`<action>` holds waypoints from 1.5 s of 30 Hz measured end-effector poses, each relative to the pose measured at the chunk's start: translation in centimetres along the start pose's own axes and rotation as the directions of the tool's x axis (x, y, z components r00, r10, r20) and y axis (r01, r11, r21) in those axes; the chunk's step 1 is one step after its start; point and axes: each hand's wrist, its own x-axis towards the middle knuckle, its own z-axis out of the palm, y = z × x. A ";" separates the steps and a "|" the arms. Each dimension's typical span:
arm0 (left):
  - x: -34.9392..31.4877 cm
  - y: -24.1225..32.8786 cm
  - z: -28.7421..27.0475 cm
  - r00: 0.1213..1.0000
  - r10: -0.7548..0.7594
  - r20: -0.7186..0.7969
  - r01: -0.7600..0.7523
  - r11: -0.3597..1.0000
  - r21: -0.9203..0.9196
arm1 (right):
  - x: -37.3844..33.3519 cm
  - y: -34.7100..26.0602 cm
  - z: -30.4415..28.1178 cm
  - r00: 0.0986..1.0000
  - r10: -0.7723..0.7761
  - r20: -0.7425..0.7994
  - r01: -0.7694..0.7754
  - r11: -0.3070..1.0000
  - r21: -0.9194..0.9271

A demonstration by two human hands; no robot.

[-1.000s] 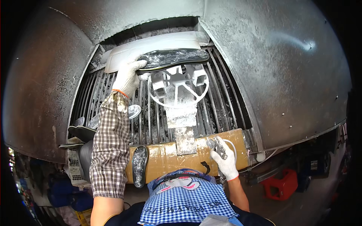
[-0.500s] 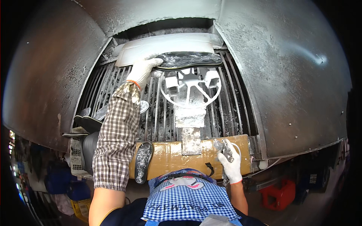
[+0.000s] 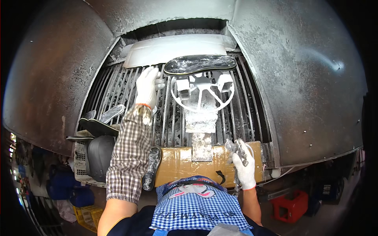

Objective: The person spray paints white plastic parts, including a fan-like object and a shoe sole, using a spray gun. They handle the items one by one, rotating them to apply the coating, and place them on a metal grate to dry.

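My left hand (image 3: pixel 147 86), in a white glove and checked sleeve, hovers over the metal bars just left of the stand. Its fingers are apart with nothing in them. A black shoe sole (image 3: pixel 200 65) with white streaks lies across the far side of a white-crusted wheel-shaped stand (image 3: pixel 201 122), apart from the hand. At the lower right, my right hand (image 3: pixel 245 171), also gloved, is closed around a metal spray gun (image 3: pixel 241 152) crusted with residue. A second dark sole (image 3: pixel 152 169) rests on the tape-covered cardboard (image 3: pixel 181 169), partly behind my left sleeve.
Metal booth walls (image 3: pixel 303 86) rise on both sides of the slatted bars (image 3: pixel 167 114). A pale board (image 3: pixel 173 49) lies at the back. Several soles (image 3: pixel 101 128) sit at the left by a plastic crate (image 3: pixel 80 159). A red container (image 3: pixel 290 206) stands low at the right.
My left hand has let go of the sole on the stand and drawn back to the left and nearer. The right hand stays on the spray gun at almost the same spot.
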 end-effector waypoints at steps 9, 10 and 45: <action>-12.1 -9.6 -0.6 0.874 -0.484 0.051 0.485 0.860 -0.156 | 6.0 -9.4 4.5 0.966 -0.245 0.085 0.204 0.919 0.337; -13.1 -10.1 0.1 0.861 -0.499 0.095 0.508 0.844 -0.170 | 6.7 -10.5 5.3 0.958 -0.267 0.110 0.217 0.917 0.336; -14.0 -10.0 4.2 0.803 -0.444 0.398 0.586 0.710 -0.390 | 11.5 -12.1 7.4 0.889 -0.434 -0.147 0.455 0.876 0.161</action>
